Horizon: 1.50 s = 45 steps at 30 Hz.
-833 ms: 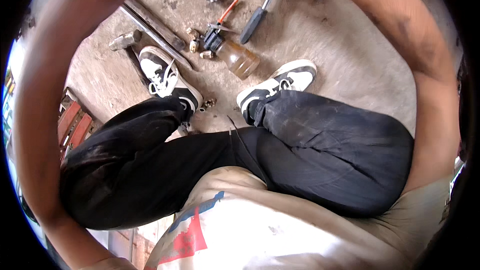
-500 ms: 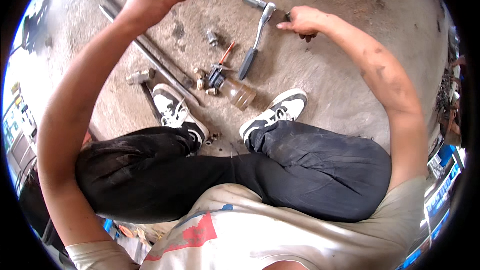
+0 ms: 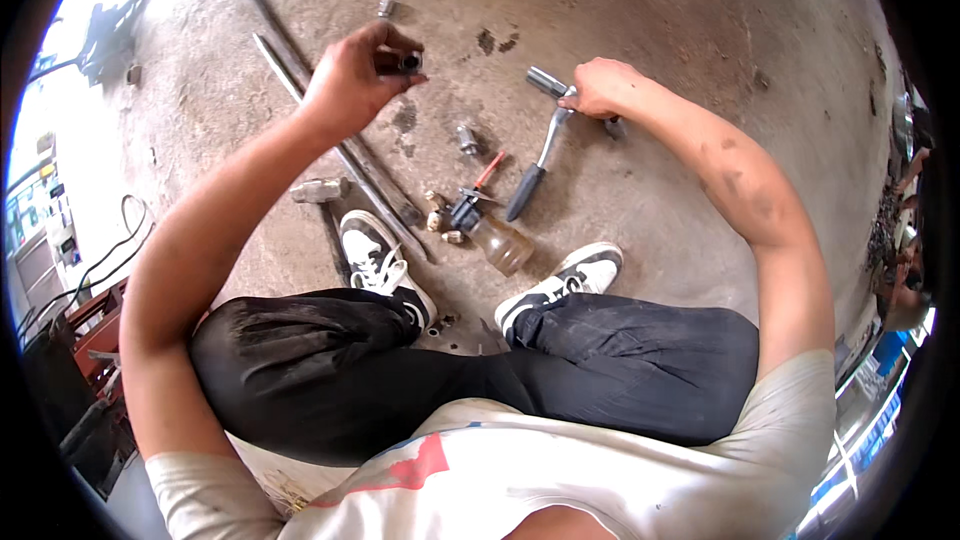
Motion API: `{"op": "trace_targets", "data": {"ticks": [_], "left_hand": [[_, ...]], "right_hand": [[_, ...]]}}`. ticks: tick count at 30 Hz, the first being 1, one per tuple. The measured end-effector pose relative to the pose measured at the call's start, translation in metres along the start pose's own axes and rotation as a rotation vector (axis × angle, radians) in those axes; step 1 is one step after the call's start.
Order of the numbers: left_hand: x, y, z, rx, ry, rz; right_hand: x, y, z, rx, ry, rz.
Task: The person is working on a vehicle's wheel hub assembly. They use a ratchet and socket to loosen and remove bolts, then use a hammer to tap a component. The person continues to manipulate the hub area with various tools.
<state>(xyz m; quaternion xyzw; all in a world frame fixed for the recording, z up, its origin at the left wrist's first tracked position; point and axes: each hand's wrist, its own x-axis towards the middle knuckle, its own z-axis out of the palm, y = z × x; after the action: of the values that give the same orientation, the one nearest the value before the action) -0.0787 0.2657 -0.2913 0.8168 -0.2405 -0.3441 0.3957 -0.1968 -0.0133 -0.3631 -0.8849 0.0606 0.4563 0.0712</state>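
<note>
Grip, left: left hand (image 3: 350, 80) raised above the floor, fingertips pinched together on a small dark socket (image 3: 410, 63); socket held clear of the ground, open end toward the camera.
Grip, right: right hand (image 3: 600, 88) resting low on the concrete floor (image 3: 700, 10), fingers curled closed over the head end of the ratchet wrench (image 3: 540, 145); whether a small part also sits under the palm, cannot tell.
Wrench: lies flat, dark handle pointing back toward the person, a chrome socket (image 3: 545, 81) at its head just left of the right hand.
Loose parts: another small socket (image 3: 467, 138) on the floor between the hands; one more metal piece (image 3: 386, 8) farther off, upper left.
Near feet: plastic bottle (image 3: 503, 245) on its side, a red-handled tool (image 3: 488, 170) and a dark fitting beside it.
Left side: long steel bar (image 3: 340, 145) running diagonally past the left shoe; hammer (image 3: 320, 190) beside it.
Progress (judgement): socket picked and in hand, wrench gripped, the two well apart; fitting not yet done.
</note>
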Motion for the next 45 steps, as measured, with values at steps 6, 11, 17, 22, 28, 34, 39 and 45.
{"op": "trace_targets", "data": {"ticks": [6,11,17,22,28,34,39,45], "left_hand": [[-0.055,-0.071,0.010,0.060,0.061,-0.177],[-0.081,-0.141,0.035,0.023,0.195,-0.250],[-0.109,-0.195,0.031,-0.257,0.596,-0.271],[-0.158,-0.206,0.034,-0.092,0.583,-0.194],[-0.226,-0.256,0.063,-0.140,0.933,-0.514],[-0.314,-0.316,0.102,-0.053,0.786,-0.703],[-0.331,-0.301,0.092,-0.112,0.677,-0.818],[-0.330,-0.268,0.054,-0.123,0.511,-0.890]], "right_hand": [[0.003,-0.015,0.007,0.015,0.088,-0.102],[-0.011,-0.019,0.031,0.083,0.105,-0.237],[-0.032,-0.062,0.043,0.088,-0.033,-0.304],[-0.027,-0.130,0.046,0.059,-0.116,-0.413],[-0.024,-0.199,0.034,0.056,-0.150,-0.498],[-0.001,-0.237,0.050,0.277,-0.181,-0.461],[0.005,-0.252,0.091,0.425,-0.169,-0.531],[0.021,-0.235,0.109,0.449,-0.160,-0.479]]}}
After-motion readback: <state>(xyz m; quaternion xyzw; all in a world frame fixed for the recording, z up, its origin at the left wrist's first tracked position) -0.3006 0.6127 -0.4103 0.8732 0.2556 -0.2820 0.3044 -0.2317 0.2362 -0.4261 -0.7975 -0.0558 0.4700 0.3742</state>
